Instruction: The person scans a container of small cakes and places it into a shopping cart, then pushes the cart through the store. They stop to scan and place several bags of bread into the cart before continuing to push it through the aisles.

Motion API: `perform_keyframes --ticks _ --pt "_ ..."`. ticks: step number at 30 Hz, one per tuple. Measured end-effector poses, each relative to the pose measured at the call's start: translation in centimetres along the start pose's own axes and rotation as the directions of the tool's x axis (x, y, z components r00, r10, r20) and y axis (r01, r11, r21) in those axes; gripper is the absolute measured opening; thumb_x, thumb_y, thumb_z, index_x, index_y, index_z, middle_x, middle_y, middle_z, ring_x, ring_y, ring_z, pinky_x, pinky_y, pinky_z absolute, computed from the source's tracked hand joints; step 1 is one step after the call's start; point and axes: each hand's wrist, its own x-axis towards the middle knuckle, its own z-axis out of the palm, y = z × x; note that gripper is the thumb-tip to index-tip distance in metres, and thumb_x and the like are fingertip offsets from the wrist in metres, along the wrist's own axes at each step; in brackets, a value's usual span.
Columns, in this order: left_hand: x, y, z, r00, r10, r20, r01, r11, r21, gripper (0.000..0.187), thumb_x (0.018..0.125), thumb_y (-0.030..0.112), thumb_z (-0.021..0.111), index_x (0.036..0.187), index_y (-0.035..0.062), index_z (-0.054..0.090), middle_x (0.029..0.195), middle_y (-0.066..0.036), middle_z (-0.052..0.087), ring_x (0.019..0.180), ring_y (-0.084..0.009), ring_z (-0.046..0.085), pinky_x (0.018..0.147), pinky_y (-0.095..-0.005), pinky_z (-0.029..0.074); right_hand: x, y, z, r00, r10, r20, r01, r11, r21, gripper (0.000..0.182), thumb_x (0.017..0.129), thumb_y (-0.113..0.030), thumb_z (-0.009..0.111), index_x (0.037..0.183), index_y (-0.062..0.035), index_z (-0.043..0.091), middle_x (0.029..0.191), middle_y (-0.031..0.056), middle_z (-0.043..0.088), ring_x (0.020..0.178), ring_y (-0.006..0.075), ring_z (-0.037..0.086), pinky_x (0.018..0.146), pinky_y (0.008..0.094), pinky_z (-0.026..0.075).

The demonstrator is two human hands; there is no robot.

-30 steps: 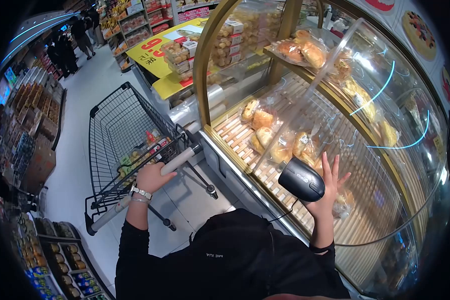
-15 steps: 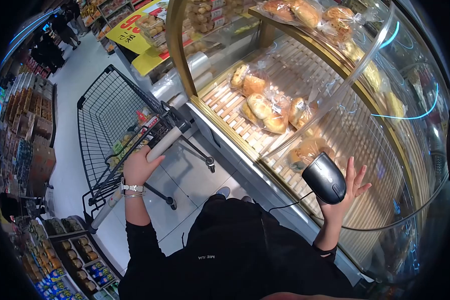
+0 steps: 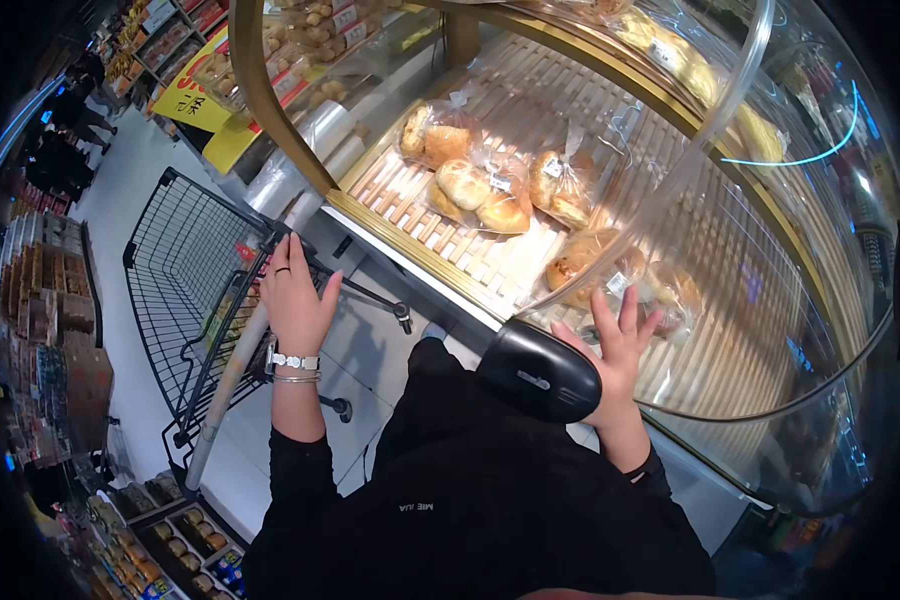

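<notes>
My left hand (image 3: pixel 299 300) is over the handle (image 3: pixel 233 385) of a wire shopping cart (image 3: pixel 175 245), its fingers stretched out and the thumb apart. A ring, a watch and a bracelet show on it. My right hand (image 3: pixel 615 365) has its fingers spread at the front of a bread display case, close to the bagged bread (image 3: pixel 582 265) on the slatted shelf. A black rounded device (image 3: pixel 540 371), shaped like a computer mouse, overlaps the palm side of this hand. Several more bagged rolls (image 3: pixel 480 195) lie further back on the shelf.
The case's clear curved cover (image 3: pixel 715 130) and gold frame (image 3: pixel 300 150) rise around the shelf. More bagged bread (image 3: pixel 660 45) sits on an upper shelf. A yellow price sign (image 3: pixel 195 108) hangs at the back left. People (image 3: pixel 65 110) stand far down the aisle; stacked goods (image 3: pixel 50 300) line the left.
My left hand has straightened its fingers from around the cart handle. My right hand and the black device have shifted left in view. The view has turned, bringing the case's bread further left.
</notes>
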Motion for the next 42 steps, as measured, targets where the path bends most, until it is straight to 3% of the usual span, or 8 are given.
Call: perform_keyframes --ticks 7,9,14,22,24,32,40,42 --pt "8.7 2.5 0.7 0.917 0.279 0.285 -0.324 0.938 0.121 0.061 0.079 0.042 0.062 0.128 0.0082 0.047 0.126 -0.02 0.049 0.112 -0.0387 0.048 0.092 -0.0462 0.041 1.0 -0.6 4.1 0.982 0.181 -0.056 -0.189 0.918 -0.35 0.045 0.078 -0.057 0.056 0.109 -0.0266 0.067 0.14 0.0033 0.04 0.14 0.0289 0.005 0.107 0.049 -0.017" --pt "11.8 4.9 -0.9 0.585 0.339 0.737 -0.323 0.931 -0.172 0.062 0.079 0.044 0.06 0.128 0.0077 0.047 0.112 -0.02 0.058 0.101 -0.0361 0.057 0.084 -0.0435 0.046 0.7 -0.5 4.7 0.977 0.188 -0.103 -0.214 0.883 -0.418 0.045 0.077 -0.057 0.056 0.108 -0.0265 0.067 0.14 0.0031 0.039 0.14 0.0306 0.0 0.106 0.0503 -0.018" --pt "18.2 5.2 9.2 0.219 0.595 0.773 -0.438 0.768 -0.468 0.071 0.085 0.046 0.055 0.139 0.0093 0.029 0.11 -0.027 0.056 0.098 -0.0394 0.057 0.085 -0.0405 0.045 2.1 -2.0 6.5 0.942 0.281 -0.186 -0.335 0.834 -0.438 0.038 0.078 -0.045 0.062 0.107 -0.0204 0.068 0.14 0.0045 0.04 0.139 0.0376 -0.007 0.106 0.0522 -0.018" --pt "22.9 6.3 24.0 0.391 0.627 0.674 -0.136 0.763 -0.632 0.074 0.079 0.043 0.063 0.13 -0.0044 0.037 0.119 -0.027 0.053 0.112 -0.0353 0.053 0.095 -0.0371 0.04 0.7 -4.8 12.3 0.88 0.473 0.05 -0.473 0.86 0.192 0.032 0.072 -0.015 0.071 0.102 -0.0054 0.064 0.116 0.0114 0.058 0.122 0.0275 0.048 0.108 0.0535 0.017" --pt "22.5 6.8 25.4 0.553 0.463 0.693 -0.047 0.848 -0.528 0.07 0.077 0.044 0.066 0.123 -0.0045 0.045 0.114 -0.025 0.057 0.107 -0.0336 0.056 0.092 -0.0368 0.043 2.6 -4.2 13.5 0.821 0.556 0.133 -0.549 0.703 0.451 0.033 0.071 -0.01 0.07 0.103 -0.0025 0.062 0.107 0.0118 0.062 0.109 0.0275 0.058 0.105 0.0494 0.029" --pt "19.3 5.3 38.8 0.445 0.427 0.788 0.573 0.54 -0.616 0.067 0.079 0.04 0.067 0.122 -0.0056 0.045 0.115 -0.018 0.058 0.103 -0.0246 0.058 0.089 -0.0322 0.045 7.2 4.3 24.0 0.277 0.797 0.537 -0.516 -0.348 0.783 0.021 0.077 -0.014 0.071 0.095 -0.0069 0.061 0.083 -0.0025 0.059 0.076 0.0074 0.054 0.07 0.0238 0.043" --pt "19.4 5.6 36.0 0.348 0.531 0.772 0.547 0.554 -0.628 0.077 0.075 0.035 0.071 0.132 0.0008 0.034 0.123 -0.019 0.051 0.11 -0.0296 0.053 0.095 -0.0339 0.041 7.1 9.8 28.8 0.17 0.796 0.581 -0.392 -0.487 0.781 0.025 0.08 -0.021 0.069 0.101 -0.0107 0.059 0.089 -0.0041 0.058 0.081 0.0082 0.053 0.072 0.0239 0.04" --pt "19.3 6.6 32.3 0.498 0.31 0.81 0.16 0.885 -0.437 0.087 0.069 0.032 0.074 0.136 0.0042 0.028 0.127 -0.018 0.045 0.116 -0.0351 0.045 0.097 -0.0391 0.037 6.7 9.8 29.0 0.151 0.812 0.564 -0.353 -0.489 0.798 0.028 0.081 -0.022 0.068 0.105 -0.011 0.058 0.094 -0.0036 0.059 0.087 0.0097 0.054 0.077 0.0256 0.04"
